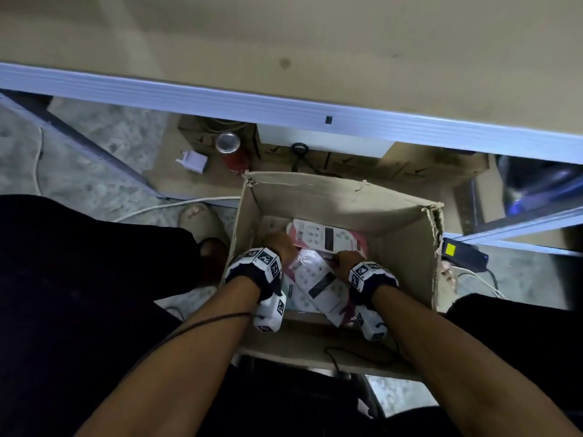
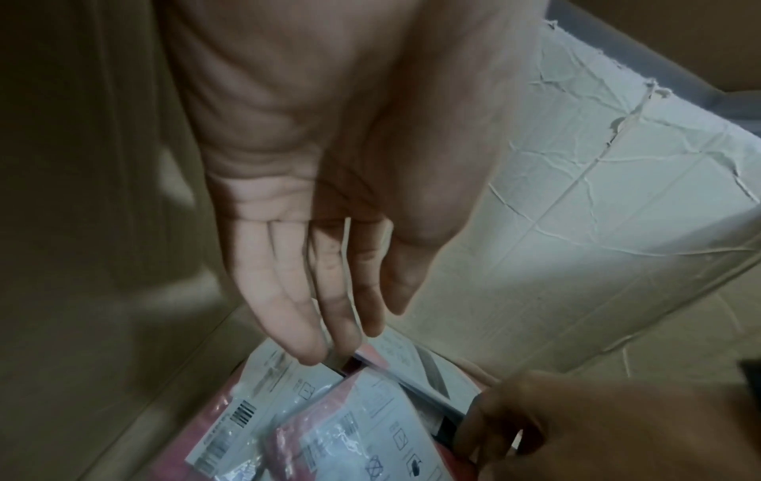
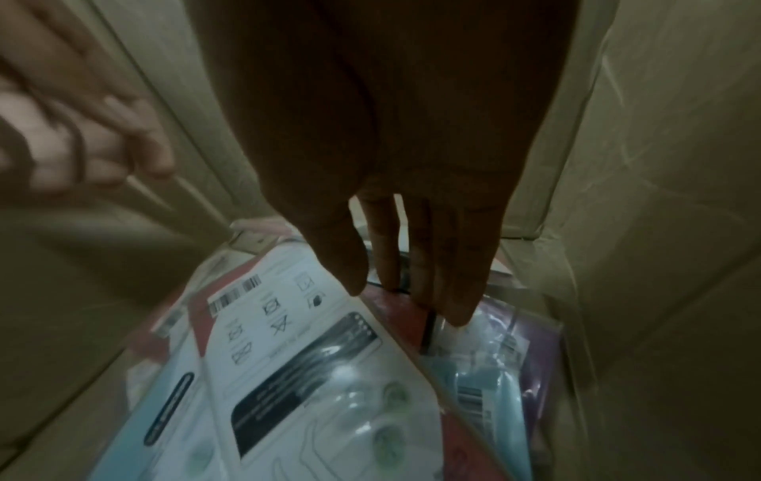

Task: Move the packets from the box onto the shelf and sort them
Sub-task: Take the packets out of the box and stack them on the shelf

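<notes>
An open cardboard box point(image 1: 347, 197) stands on the floor below the beige shelf point(image 1: 315, 42). Several clear packets with white labels and pink backing lie in it, one at the far end point(image 1: 325, 236) and one tilted across the middle point(image 1: 315, 279). Both hands are down inside the box. My left hand point(image 2: 341, 332) has straight fingers whose tips touch the packets' point(image 2: 263, 406) far edge near the left wall. My right hand point(image 3: 408, 293) also has straight fingers, with the thumb on the tilted white-labelled packet point(image 3: 296, 351) and the fingers just behind its edge. A teal packet point(image 3: 486, 390) lies lower right.
The shelf's pale front rail point(image 1: 284, 105) runs across above the box. Under it sit a red can point(image 1: 228, 146), a white adapter point(image 1: 194, 160), flat cartons and a black cable. A black power brick point(image 1: 463, 250) lies right of the box. My sandalled foot point(image 1: 202, 222) is left of it.
</notes>
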Tool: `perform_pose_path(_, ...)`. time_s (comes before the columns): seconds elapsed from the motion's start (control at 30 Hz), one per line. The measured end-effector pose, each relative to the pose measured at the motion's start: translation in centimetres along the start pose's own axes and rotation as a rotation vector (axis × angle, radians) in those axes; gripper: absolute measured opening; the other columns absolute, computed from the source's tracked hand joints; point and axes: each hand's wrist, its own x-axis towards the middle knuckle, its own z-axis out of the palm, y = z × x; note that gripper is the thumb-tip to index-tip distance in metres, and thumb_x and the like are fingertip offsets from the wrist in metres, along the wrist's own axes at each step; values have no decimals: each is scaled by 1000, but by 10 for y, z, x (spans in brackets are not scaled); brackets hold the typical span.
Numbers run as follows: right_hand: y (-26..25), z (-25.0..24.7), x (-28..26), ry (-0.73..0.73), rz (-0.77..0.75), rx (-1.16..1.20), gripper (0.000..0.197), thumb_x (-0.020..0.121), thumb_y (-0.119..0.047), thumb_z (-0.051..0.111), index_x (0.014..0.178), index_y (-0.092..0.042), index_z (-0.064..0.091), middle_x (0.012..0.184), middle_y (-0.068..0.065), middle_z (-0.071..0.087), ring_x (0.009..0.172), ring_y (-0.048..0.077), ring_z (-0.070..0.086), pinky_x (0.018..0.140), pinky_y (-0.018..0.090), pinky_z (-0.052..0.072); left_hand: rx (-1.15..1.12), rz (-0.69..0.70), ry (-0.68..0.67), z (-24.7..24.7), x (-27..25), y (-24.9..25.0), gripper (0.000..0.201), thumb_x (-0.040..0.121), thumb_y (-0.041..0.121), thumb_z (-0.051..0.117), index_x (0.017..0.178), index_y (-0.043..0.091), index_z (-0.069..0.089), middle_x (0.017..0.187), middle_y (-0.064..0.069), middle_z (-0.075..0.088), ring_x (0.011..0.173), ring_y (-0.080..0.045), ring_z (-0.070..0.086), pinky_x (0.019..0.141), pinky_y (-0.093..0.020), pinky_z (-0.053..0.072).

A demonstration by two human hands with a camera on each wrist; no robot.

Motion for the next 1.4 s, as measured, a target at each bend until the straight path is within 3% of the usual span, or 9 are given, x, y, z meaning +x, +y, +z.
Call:
perform_pose_path(0.17, 3, 17, -2, 71, -71, 8, 50, 96, -31, 51, 144, -25, 43, 145, 7, 48, 131, 33, 50, 107, 46, 43, -15, -31, -24, -3, 2, -1, 29, 100, 17, 50, 111, -2, 68, 118, -18, 69, 109, -33, 65, 90, -36, 52)
perform_pose_path(0.4, -22, 36, 0, -8, -197, -105, 23, 92, -11, 57, 114, -5, 64, 122, 13, 64, 113, 27, 60, 91, 29, 45, -48, -31, -14, -3, 3, 0, 28, 99, 17, 51, 111, 0, 71, 118, -16, 70, 108, -30, 66, 94, -38, 55)
perform_pose_path(0.57, -25, 44, 0, -160, -226, -174, 28, 87, -10, 66, 115, -7, 65, 125, 12, 62, 115, 27, 60, 93, 30, 47, -88, -25, -10, -4, 2, -1, 29, 98, 16, 52, 110, -1, 72, 115, -17, 71, 106, -30, 67, 92, -38, 56)
perform_pose_path(0.7, -12, 36, 5, -14, -207, -119, 25, 94, -7, 54, 116, -6, 65, 126, 12, 63, 116, 25, 59, 97, 30, 45, -102, -38, -4, -5, 0, -1, 37, 98, 12, 47, 130, 0, 62, 122, -18, 68, 112, -32, 65, 96, -39, 54)
perform_pose_path(0.87, 3, 29, 5, 50, -147, -123, 37, 90, -4, 58, 127, -7, 58, 131, 14, 60, 121, 29, 58, 100, 35, 48, -72, -29, 10, -5, -1, -4, 42, 99, 12, 47, 139, 5, 55, 127, -13, 67, 115, -29, 62, 98, -36, 51)
perform_pose_path(1.07, 6, 38, 1, -90, -85, -129, 63, 86, -17, 68, 143, -13, 42, 143, 12, 49, 130, 30, 50, 105, 41, 45, -30, -36, 25, -1, 1, -2, 37, 100, 12, 41, 128, -2, 61, 121, -18, 68, 110, -32, 64, 90, -36, 52)
perform_pose_path(1.17, -1, 39, 0, -77, -48, -125, 44, 91, -16, 60, 133, -6, 55, 137, 16, 55, 125, 32, 54, 103, 38, 46, -3, -36, 34, 3, 2, -2, 36, 101, 12, 41, 126, -5, 58, 120, -20, 67, 108, -33, 64, 89, -35, 52)
perform_pose_path(1.3, 4, 44, 4, -110, -55, -65, 66, 87, -16, 70, 145, -4, 40, 148, 14, 44, 137, 27, 44, 113, 35, 35, 37, -41, -1, 7, 4, 0, 34, 101, 11, 43, 124, -4, 62, 119, -20, 69, 110, -33, 65, 94, -37, 54)
perform_pose_path(1.4, 5, 43, 6, -119, -70, -102, 56, 84, -13, 72, 135, -4, 52, 140, 14, 52, 129, 27, 52, 109, 34, 42, 63, -35, -17, 9, 6, 1, 32, 101, 11, 43, 116, -3, 67, 118, -18, 69, 109, -32, 65, 90, -36, 54)
